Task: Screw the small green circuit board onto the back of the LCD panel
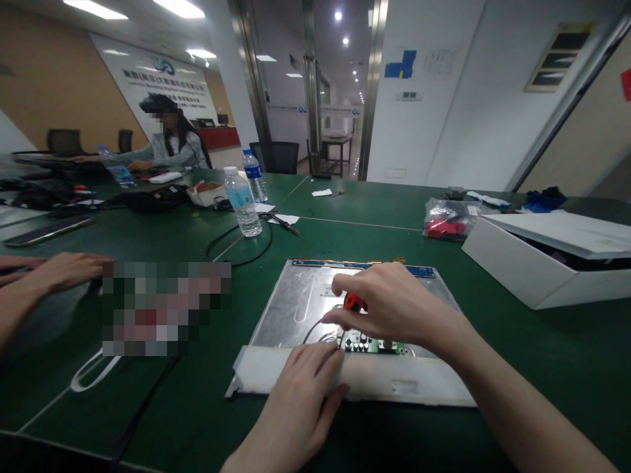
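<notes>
A flat metal display panel [279,302] lies on the green table in front of me, with a white strip [379,378] along its near edge. Just behind that strip sits a green circuit board [367,343], and a thin cable runs over the metal beside it. In my right hand [389,302] is a screwdriver [353,302] with a red and black handle, held upright, its shaft pointing down at the board's left part. My left hand [315,371] rests on the white strip, fingers stretched out, fingertips close to the screwdriver's tip. The tip's exact contact is hidden.
Two water bottles [242,200] stand beyond the panel, near a black cable [213,253]. At right are a white box [532,269] and a plastic bag [448,220] with red contents. Another person's hand [73,270] is at left, beside a blurred patch; someone sits farther back.
</notes>
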Available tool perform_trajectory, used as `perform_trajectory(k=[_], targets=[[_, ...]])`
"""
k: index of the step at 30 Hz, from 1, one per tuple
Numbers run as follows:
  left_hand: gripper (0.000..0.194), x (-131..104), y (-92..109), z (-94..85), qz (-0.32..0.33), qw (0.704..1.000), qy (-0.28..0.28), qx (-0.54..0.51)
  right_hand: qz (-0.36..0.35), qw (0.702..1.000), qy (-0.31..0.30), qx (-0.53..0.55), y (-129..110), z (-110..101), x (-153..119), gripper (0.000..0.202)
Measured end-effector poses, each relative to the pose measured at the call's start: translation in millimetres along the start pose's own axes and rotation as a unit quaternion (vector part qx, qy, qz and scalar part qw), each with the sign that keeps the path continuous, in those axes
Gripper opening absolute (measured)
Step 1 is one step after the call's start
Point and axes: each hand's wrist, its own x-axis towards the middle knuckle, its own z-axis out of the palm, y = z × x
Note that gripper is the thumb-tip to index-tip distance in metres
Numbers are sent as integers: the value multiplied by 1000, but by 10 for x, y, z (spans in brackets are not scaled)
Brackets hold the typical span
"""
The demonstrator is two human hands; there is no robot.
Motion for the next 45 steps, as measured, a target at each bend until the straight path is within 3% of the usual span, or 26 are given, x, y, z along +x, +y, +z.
perform_trajectory(k=[5, 11, 16, 20, 24, 30, 36, 39, 45], targets=[[34, -1, -8, 7, 6, 1000, -2, -2, 10, 1000, 0, 9, -4, 4, -8, 17], [37, -5, -11, 19, 5, 1000, 6, -3, 5, 1000, 3, 22, 21, 15, -19, 35], [37, -7, -8, 15, 4, 1000, 7, -1, 13, 1000, -1, 13, 14, 12, -11, 20], [38, -6, -8, 16, 6, 1000, 5, -1, -10, 999, 0, 32, -6, -14, -22, 23], [38, -5, -1, 13, 6, 1000, 14, 1, 28, 1000, 3, 2, 4, 6, -10, 30], [36, -4, 13, -2, 0, 1000, 12, -2, 4, 1000, 0, 22, 0, -12, -16, 22], [38, -10, 3, 7, -6, 1000, 10, 1, 45, 999, -5, -18, 16, 18, 9, 25], [38, -10, 2, 9, -3, 1000, 9, -2, 20, 1000, -5, 0, 8, 3, -3, 18], [38, -12, 3, 10, 1, 1000, 10, -2, 22, 1000, -8, 19, -3, -22, -31, 24]])
